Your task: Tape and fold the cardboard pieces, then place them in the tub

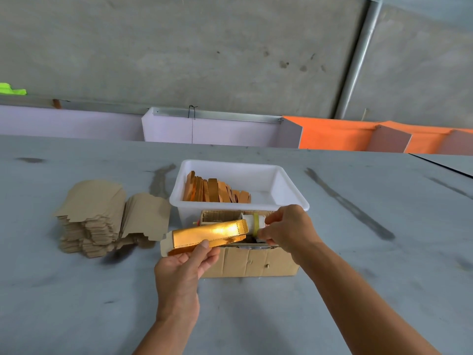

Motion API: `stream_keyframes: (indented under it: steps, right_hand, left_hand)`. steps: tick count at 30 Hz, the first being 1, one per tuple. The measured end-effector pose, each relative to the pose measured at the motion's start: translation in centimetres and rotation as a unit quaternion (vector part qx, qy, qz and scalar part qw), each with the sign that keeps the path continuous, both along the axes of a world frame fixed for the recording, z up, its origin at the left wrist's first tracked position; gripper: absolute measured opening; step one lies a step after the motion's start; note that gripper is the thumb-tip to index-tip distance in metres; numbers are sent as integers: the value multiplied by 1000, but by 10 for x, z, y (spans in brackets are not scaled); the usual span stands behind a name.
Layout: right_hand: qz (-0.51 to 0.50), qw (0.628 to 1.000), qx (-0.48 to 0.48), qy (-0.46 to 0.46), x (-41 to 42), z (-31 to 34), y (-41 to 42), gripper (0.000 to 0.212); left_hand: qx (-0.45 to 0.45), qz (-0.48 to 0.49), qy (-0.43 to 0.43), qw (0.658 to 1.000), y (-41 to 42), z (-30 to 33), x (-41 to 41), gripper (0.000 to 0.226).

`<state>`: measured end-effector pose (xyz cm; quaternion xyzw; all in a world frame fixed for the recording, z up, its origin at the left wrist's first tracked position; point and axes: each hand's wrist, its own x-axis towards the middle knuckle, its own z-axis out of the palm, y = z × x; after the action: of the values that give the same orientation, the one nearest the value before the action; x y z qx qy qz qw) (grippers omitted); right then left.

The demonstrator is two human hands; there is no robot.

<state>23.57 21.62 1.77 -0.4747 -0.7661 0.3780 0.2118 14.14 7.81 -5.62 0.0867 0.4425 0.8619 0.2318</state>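
While the grey counter (76, 290) carries the white tub (289, 198) and a stack of flat blanks (102, 216), the left hand (184, 267) pinches a folded gold cardboard piece (207, 235) over the brown box (250, 261). It looks light, stiff and glossy (likely slippery), best held by its edges. The right hand (286, 226) curls round a tape roll (253, 222), mostly hidden.

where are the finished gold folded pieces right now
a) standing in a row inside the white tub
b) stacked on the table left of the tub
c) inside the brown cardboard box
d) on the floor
a: the gold folded pieces stand on edge in a row inside the white tub.
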Motion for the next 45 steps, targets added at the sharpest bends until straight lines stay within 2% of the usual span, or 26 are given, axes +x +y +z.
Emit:
stream_keyframes:
  steps: [9, 15, 45]
  right_hand:
    - [-27, 993, 4, 111, 17, -30, -31, 14]
    - [-44, 984, -15, 170, 23, -41, -42, 19]
    - [-83, 975, -57, 197, 23, -62, -47, 12]
  left_hand:
    - [-2, 9, 31, 999, 0, -1, 2, 16]
    - [-1, 14, 56, 998, 2, -1, 4, 14]
    - [-15, 13, 50, 999, 1, 0, 2, 13]
